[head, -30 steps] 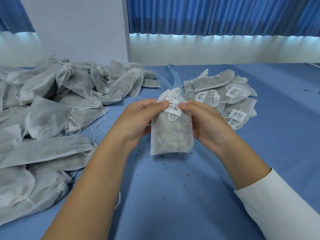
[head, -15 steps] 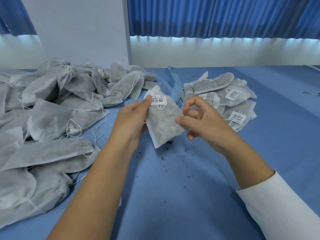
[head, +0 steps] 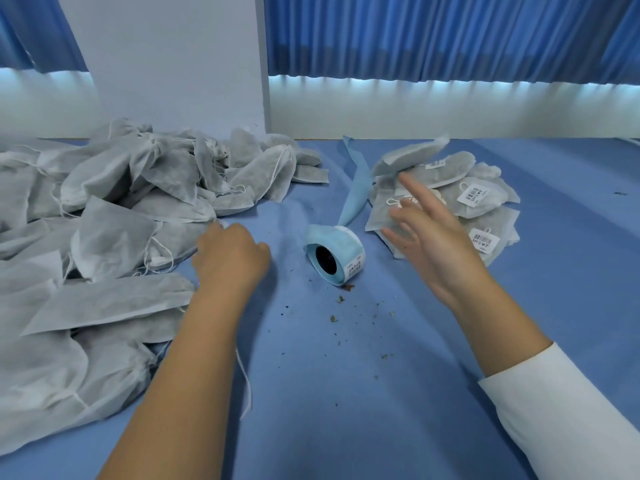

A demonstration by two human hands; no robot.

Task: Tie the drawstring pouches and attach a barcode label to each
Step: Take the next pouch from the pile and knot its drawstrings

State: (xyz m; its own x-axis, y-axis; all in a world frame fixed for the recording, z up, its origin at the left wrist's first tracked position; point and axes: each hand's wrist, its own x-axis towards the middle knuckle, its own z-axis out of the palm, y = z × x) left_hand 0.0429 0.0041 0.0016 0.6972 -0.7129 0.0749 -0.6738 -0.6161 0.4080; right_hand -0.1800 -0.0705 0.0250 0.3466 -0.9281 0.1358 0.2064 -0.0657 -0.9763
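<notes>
Nearest, a loose white string point(head: 246, 382) on the blue table point(head: 346, 427), well in front of the label roll point(head: 334, 259) and to its left. Then dry crumbs point(head: 341, 299) just in front of the roll. Left of the roll, the left hand point(head: 230, 259), knuckles up, fingers curled down at the edge of the unlabelled pouches point(head: 114, 237); cannot tell if gripping one. Right of the roll, the right hand point(head: 429, 237), released, fingers spread, holding nothing, over the labelled pouches point(head: 485, 199). Behind the roll, its blue backing strip point(head: 356, 181), running up and away. Farthest behind, blue curtains point(head: 450, 36).
</notes>
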